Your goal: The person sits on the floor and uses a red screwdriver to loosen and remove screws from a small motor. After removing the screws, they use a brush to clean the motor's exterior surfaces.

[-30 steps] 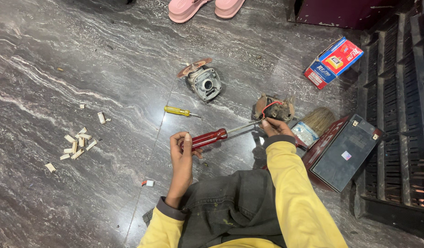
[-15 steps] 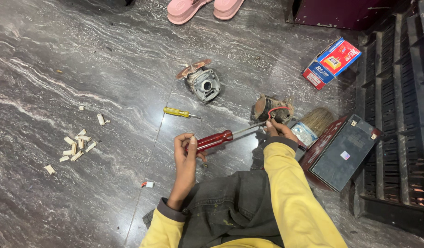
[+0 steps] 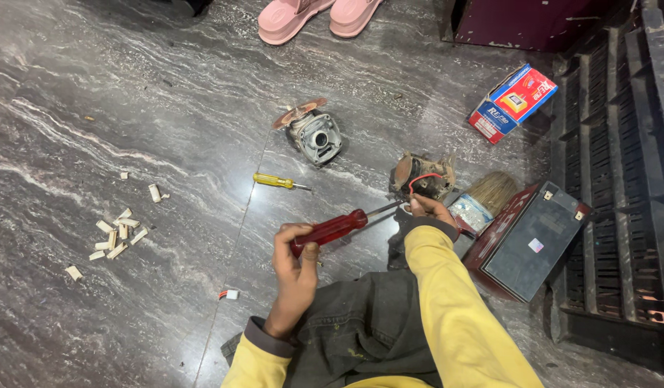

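Note:
My left hand point(image 3: 296, 251) grips the red handle of a long screwdriver point(image 3: 332, 228), whose metal shaft points right toward a rusty motor part point(image 3: 420, 175) with a red wire. My right hand point(image 3: 427, 210) sits at the shaft's tip, just below that motor part, its fingers pinched around something small I cannot make out. Both sleeves are yellow. A grey metal gear housing point(image 3: 314, 134) with a worn disc lies farther up the floor. A small yellow screwdriver point(image 3: 278, 181) lies between the housing and my left hand.
Several small pale wood bits point(image 3: 116, 233) are scattered at left. A brush point(image 3: 490, 194) and a dark box with a red side point(image 3: 529, 241) lie at right. A red-and-blue carton point(image 3: 511, 102), pink shoes point(image 3: 317, 14) and black grating point(image 3: 619, 201) border the dark marble floor.
The red screwdriver has tilted and shifted slightly; my left hand slid along with its handle. My right hand stays at the tip beside the motor part.

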